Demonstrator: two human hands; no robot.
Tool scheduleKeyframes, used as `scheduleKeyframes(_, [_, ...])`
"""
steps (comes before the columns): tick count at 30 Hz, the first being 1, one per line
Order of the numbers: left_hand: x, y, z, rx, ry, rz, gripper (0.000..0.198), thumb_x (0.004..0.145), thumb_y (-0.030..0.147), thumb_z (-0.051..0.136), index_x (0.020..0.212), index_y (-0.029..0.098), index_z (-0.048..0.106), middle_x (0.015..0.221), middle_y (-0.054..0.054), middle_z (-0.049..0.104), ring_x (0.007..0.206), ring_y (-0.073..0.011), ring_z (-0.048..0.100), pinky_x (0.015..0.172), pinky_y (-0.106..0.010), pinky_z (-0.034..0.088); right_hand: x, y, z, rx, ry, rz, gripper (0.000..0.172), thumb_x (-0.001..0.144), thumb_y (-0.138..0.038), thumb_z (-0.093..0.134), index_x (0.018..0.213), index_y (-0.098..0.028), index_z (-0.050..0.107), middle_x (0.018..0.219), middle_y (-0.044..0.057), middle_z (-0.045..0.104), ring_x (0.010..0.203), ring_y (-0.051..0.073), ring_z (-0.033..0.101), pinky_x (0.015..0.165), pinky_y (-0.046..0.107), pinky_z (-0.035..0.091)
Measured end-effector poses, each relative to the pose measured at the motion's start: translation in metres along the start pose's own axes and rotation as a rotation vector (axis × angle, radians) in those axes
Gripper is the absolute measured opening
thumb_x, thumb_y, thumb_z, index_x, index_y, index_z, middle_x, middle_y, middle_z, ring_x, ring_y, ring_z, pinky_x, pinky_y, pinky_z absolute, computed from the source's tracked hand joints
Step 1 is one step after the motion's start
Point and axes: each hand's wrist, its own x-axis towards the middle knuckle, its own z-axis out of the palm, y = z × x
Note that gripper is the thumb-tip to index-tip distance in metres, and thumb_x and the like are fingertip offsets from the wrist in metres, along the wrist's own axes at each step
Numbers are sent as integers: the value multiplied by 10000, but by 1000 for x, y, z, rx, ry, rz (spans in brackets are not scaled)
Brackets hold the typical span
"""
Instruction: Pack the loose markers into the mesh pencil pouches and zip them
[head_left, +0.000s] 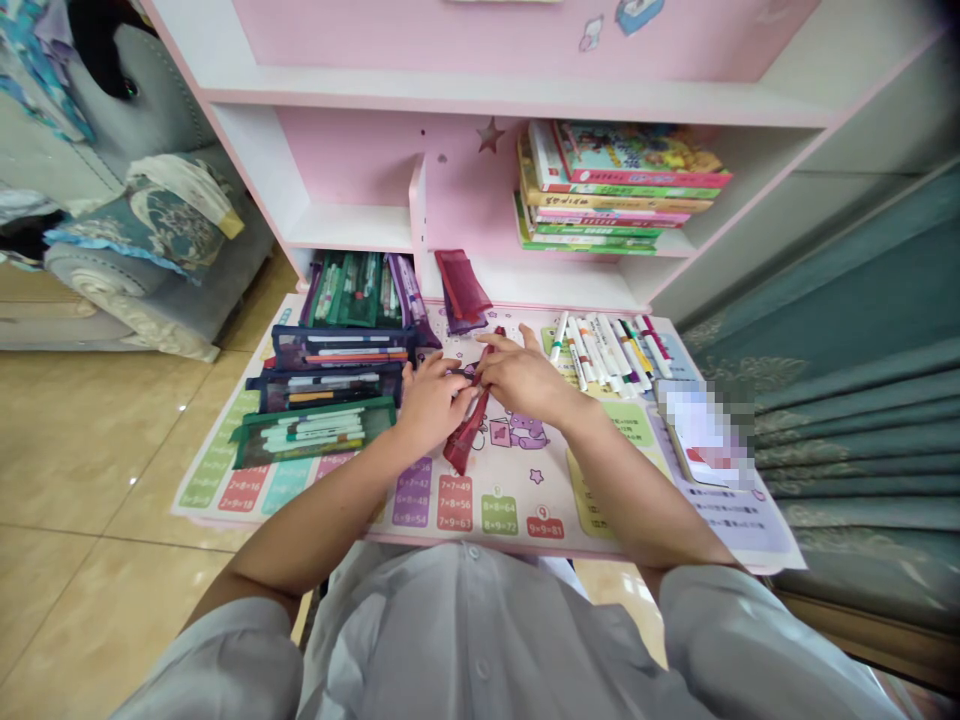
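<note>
A dark red mesh pencil pouch [466,440] lies slantwise on the table in front of me, narrow and mostly flat. My right hand [521,378] reaches over its upper part, fingers bent and gripping it. My left hand [436,405] is at the pouch's left side, its fingertips closed around a slim marker with a dark end [461,373]. The marker's other end runs in under my right fingers, so I cannot tell how far it is inside the pouch. To the right lies a loose row of white markers [596,350] with coloured caps.
Filled mesh pouches, a green one [315,436] and a navy one [341,348] among them, lie at the left. Behind my hands is a flat red pouch [463,285] over a purple one. Stacked books [615,190] fill part of the shelf. A phone [701,430] lies at right.
</note>
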Motion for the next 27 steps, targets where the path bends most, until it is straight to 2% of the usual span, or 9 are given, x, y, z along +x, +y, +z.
scheduleKeyframes(4, [4,-5,-11,-36,45,-92,213,957,322,602,836,221,747,1299,-75,692,1370,-303,497,1139,-667,276,-2,-4,-3,-5,-5,70,271,787,-30,538,689,-194,730,868,71,773,1276,296,560,1163,693,162])
scheduleKeyframes(9, [5,-9,-31,-83,51,-143,418,1030,387,426,803,212,731,1262,-63,709,1349,-314,513,1151,-685,253,-5,-6,-10,-31,-13,144,234,773,-61,560,713,-198,740,868,71,750,1229,291,571,1160,666,199])
scheduleKeyframes(10, [5,-11,-35,-71,41,-143,410,1017,421,453,791,216,727,1268,-64,705,1350,-324,510,1154,-695,239,-6,-5,-12,-54,-11,165,228,781,-71,561,718,-196,741,868,76,744,1215,294,573,1155,666,211])
scheduleKeyframes(12, [6,-14,-42,-6,2,-123,275,899,478,656,817,229,737,1309,-80,683,1360,-362,491,1151,-725,216,-7,-3,-13,-115,-10,216,216,805,-104,560,718,-187,740,864,93,731,1172,304,580,1136,662,247])
scheduleKeyframes(14, [7,-20,-47,61,-48,-109,252,748,432,829,904,249,755,1347,-92,660,1375,-389,470,1143,-765,183,-9,0,-14,-170,-18,267,211,826,-130,557,728,-176,738,876,108,723,1120,308,587,1115,652,289])
scheduleKeyframes(15, [8,-22,-48,79,-68,-117,249,735,385,847,931,258,760,1352,-90,657,1385,-387,462,1140,-777,173,-10,1,-15,-186,-32,287,207,831,-134,557,732,-172,736,883,113,721,1100,308,591,1110,647,302])
scheduleKeyframes(21, [6,-37,-42,117,-122,-46,116,808,229,774,915,274,770,1339,-61,674,1414,-356,451,1145,-776,145,-12,2,-14,-131,-122,299,176,830,-129,590,707,-181,704,888,92,721,1093,290,591,1123,631,305])
scheduleKeyframes(25, [1,-41,-33,87,-67,-26,118,842,191,715,914,269,766,1328,-59,683,1414,-333,460,1146,-759,159,-15,0,-10,-121,-72,324,157,820,-135,627,680,-190,675,860,78,707,1059,288,594,1097,634,324])
scheduleKeyframes(27, [0,-42,-31,73,-45,-21,116,841,189,713,900,273,766,1321,-56,686,1416,-331,457,1147,-755,153,-18,-1,-9,-88,-2,308,150,811,-175,684,665,-195,660,895,74,707,1066,295,593,1078,639,336])
